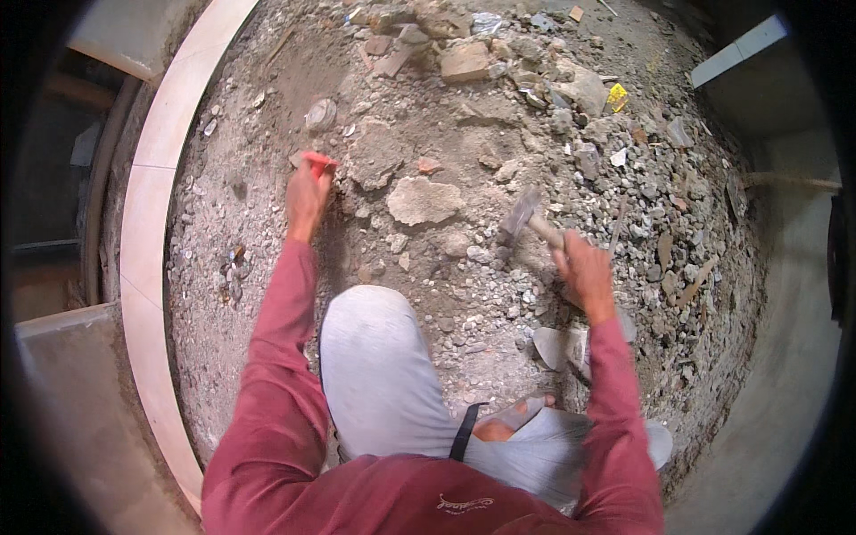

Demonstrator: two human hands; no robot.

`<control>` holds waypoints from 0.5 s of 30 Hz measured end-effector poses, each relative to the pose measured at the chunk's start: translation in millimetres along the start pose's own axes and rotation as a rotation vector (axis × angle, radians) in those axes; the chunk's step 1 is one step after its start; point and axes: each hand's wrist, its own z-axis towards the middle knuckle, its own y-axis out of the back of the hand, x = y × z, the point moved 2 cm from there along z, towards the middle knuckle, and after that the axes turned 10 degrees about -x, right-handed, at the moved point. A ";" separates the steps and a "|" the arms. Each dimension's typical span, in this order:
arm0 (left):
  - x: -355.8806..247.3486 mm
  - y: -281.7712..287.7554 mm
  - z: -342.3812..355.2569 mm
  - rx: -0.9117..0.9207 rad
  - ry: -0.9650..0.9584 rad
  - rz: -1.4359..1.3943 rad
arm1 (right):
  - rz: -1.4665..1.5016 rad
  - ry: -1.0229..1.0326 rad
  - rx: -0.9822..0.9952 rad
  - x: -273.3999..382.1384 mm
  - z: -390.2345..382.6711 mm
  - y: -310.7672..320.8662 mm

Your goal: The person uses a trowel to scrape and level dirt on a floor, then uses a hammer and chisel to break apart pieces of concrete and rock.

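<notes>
My left hand (308,201) is closed round a red-handled chisel (318,163), held low over the rubble ground. Most of its shaft is hidden, so its tip cannot be made out. To the right, my right hand (587,272) grips the light wooden handle of a hammer (522,214). The hammer's grey metal head hangs tilted above loose stones, apart from the chisel. Between the two hands lies a flat pale slab of broken mortar (424,201). A round pale lump (321,114) sits just beyond my left hand.
Broken bricks and stones (465,62) are heaped at the far side, with a yellow wrapper (617,97) among them. A pale tiled edge (147,209) curves along the left. A grey wall (789,267) bounds the right. A trowel-like metal blade (551,348) lies near my right forearm.
</notes>
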 end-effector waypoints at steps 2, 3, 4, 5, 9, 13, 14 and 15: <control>49.4 -20.3 -42.5 -0.115 0.048 0.229 | -0.106 0.092 0.074 -20.0 42.1 2.3; 44.9 -33.0 -63.6 -0.144 0.059 0.198 | -0.154 0.104 0.089 -22.6 52.9 5.3; 41.9 -38.9 -76.4 -0.215 0.041 0.289 | -0.193 0.124 0.100 -23.0 65.7 6.7; 41.9 -43.8 -83.9 -0.283 0.024 0.383 | -0.231 0.144 0.113 -20.1 76.7 10.5; 56.9 -56.5 -93.3 -0.475 -0.206 0.468 | -0.132 0.216 0.253 41.6 111.9 4.6; 62.4 -60.2 -96.5 -0.461 -0.234 0.533 | 0.011 0.684 0.261 88.2 140.2 -14.0; 57.6 -63.0 -93.5 -0.467 -0.247 0.533 | 0.016 0.746 0.298 80.5 156.2 -32.2; 56.8 -63.1 -92.1 -0.473 -0.261 0.541 | 0.029 0.812 0.333 74.9 174.9 -49.8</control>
